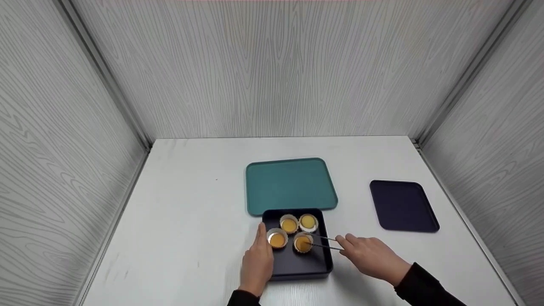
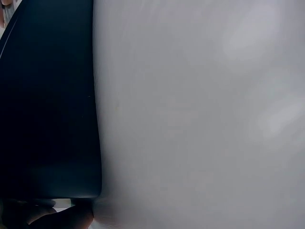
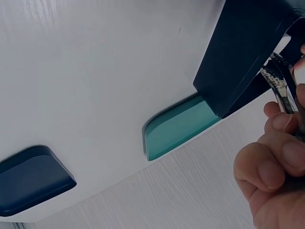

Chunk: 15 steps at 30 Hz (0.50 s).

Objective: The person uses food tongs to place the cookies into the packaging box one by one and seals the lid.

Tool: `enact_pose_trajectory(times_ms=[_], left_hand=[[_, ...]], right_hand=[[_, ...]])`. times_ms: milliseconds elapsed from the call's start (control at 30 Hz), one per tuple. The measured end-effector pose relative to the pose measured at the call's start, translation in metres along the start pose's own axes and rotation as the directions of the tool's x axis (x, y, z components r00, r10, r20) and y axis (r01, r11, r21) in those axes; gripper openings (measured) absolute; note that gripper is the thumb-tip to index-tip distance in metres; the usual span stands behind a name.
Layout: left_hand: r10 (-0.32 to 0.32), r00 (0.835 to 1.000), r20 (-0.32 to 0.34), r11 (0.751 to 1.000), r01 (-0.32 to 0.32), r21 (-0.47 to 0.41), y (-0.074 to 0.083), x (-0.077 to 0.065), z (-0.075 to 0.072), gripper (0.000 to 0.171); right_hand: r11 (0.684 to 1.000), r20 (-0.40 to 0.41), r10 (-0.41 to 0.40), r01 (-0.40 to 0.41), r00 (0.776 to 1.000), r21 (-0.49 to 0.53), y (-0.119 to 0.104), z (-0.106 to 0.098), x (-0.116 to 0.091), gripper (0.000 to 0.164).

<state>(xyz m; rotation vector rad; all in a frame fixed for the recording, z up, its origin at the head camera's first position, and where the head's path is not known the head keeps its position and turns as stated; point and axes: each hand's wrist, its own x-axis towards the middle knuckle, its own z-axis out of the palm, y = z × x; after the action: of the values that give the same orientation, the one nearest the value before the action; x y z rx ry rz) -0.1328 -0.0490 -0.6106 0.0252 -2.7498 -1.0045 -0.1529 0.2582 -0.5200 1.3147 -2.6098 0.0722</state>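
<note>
Several egg tarts (image 1: 289,225) in pale fluted cups stand in a deep dark box-shaped tray (image 1: 297,265). My right hand (image 1: 374,257) grips metal tongs (image 1: 325,246) from the right side. The tongs' arms reach over the tray's right wall, and their tips are at the front right egg tart (image 1: 303,243), one across its yellow filling. In the right wrist view, curled fingers hold the tongs (image 3: 281,88) beside the tray. My left hand (image 1: 257,263) lies with fingers extended along the tray's left wall. The left wrist view shows that dark wall (image 2: 47,105) closely.
A flat teal tray (image 1: 291,187) lies just behind the dark tray, its near edge close to it. Farther right is a flat dark purple tray (image 1: 403,206). Wood-grain panels (image 1: 272,68) enclose the white table (image 1: 182,221) at the back and both sides.
</note>
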Motion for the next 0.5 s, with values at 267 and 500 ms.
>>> enact_pose_trajectory(times_ms=[267, 500], left_hand=[[-0.005, 1.0, 0.006, 1.0, 0.005, -0.005, 0.0006, -0.0002, -0.001, 0.052], [-0.003, 1.0, 0.001, 1.0, 0.003, -0.015, 0.0001, -0.0007, -0.0006, 0.053]], right_hand=[[1.0, -0.06, 0.016, -0.017, 0.998, -0.017, 0.0038, 0.0026, -0.0028, 0.032], [0.998, -0.105, 0.041, -0.045, 0.994, -0.042, 0.0049, 0.0038, -0.0038, 0.032]])
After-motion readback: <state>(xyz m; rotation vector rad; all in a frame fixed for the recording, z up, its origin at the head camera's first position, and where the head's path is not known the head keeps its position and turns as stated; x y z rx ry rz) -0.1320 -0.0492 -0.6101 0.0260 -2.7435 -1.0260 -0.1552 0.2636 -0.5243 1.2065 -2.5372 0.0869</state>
